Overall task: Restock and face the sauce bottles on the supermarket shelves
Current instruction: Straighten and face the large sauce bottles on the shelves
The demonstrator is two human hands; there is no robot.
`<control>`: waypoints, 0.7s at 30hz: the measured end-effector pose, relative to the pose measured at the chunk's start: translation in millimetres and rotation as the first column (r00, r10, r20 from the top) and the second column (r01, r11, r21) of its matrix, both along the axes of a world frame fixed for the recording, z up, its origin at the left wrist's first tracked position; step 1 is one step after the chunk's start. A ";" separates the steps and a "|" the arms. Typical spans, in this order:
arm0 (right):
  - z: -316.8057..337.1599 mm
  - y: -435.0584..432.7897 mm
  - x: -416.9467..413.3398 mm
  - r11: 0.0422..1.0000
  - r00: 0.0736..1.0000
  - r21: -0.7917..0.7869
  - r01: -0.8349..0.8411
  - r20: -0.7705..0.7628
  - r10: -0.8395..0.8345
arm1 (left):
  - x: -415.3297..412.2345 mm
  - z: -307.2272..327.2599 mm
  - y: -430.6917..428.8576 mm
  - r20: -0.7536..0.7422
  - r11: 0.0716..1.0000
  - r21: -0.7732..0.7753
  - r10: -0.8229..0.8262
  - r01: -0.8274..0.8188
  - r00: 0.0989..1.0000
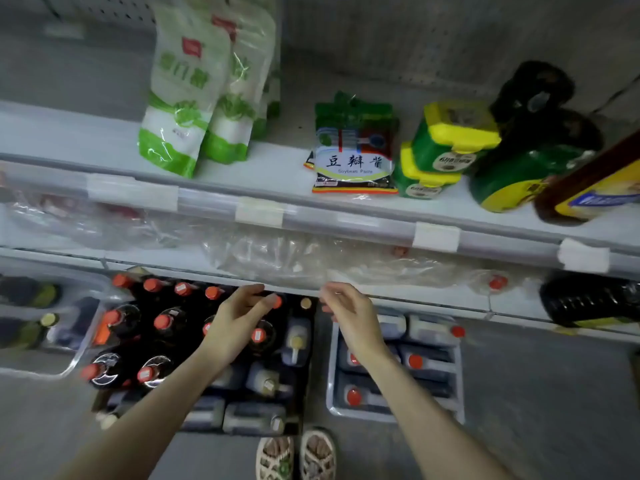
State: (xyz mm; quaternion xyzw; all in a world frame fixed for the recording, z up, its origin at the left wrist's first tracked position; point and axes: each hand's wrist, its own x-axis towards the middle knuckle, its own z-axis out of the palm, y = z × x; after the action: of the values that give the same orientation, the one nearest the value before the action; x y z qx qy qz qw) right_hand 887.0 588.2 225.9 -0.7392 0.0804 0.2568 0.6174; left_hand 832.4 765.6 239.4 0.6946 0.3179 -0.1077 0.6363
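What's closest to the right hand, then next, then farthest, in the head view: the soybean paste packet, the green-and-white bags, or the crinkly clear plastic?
1. Clear plastic: on the lower shelf, just past the right hand.
2. Paste packet: on the upper shelf, straight above the hand.
3. Green-and-white bags: upper shelf, far off to the left.

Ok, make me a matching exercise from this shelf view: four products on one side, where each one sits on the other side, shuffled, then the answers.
Things:
1. green-white bags
2. paste pack
3. yellow-lid tubs
4. red-cap bottles

Places:
A. in the crate on the floor
B. shelf, left
C. shelf, just right of the paste pack
D. shelf, middle

Pairs: 1-B, 2-D, 3-C, 4-A
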 end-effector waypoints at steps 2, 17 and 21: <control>-38.9 9.3 -0.7 1.000 1.000 -0.017 -0.009 -0.015 0.009 | -4.8 -37.5 9.2 -0.032 1.000 0.002 0.017 -0.017 0.999; -268.1 99.9 -22.8 0.991 0.992 -0.099 0.090 -0.080 -0.098 | -13.1 -254.0 100.7 -0.062 0.999 0.048 0.027 -0.024 0.998; -305.6 111.4 -20.3 0.990 0.999 -0.134 0.034 -0.031 -0.038 | 4.0 -286.3 109.1 -0.005 0.998 0.031 -0.046 0.047 0.999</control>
State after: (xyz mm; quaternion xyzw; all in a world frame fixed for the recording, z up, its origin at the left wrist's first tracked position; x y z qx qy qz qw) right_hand 866.7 699.5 -79.8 -0.7729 0.1211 0.2519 0.5696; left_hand 836.4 874.7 -46.9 0.7115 0.3047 -0.1190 0.6219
